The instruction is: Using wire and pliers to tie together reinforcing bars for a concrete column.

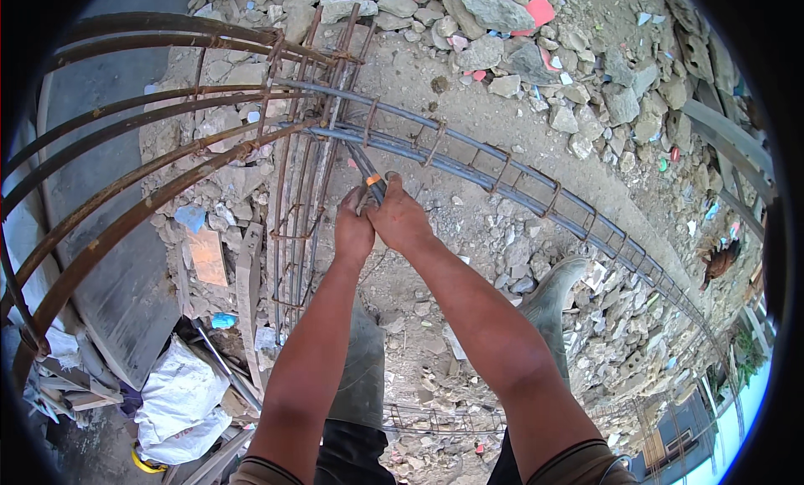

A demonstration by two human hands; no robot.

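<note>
Long-handled pincers [363, 162], dark with an orange band, reach up from my hands to a rebar joint. My right hand [400, 215] is closed around the grip. Pressed close beside it, my left hand [355, 227] is closed on the lower handle end, its fingers partly hidden. The pincers' tip meets the grey rebar beam cage [452, 160] where it crosses an upright rebar column cage [299, 208]. Square stirrups [434, 145] ring the beam bars. Whether the jaws hold any wire is too small to tell.
Rusty bars [134, 121] curve out to the left above a grey board [113, 259]. Broken stone [494, 54] and rubble lie around my boots [557, 284]. A white sack [180, 401] sits at lower left. A chicken [718, 261] stands at far right.
</note>
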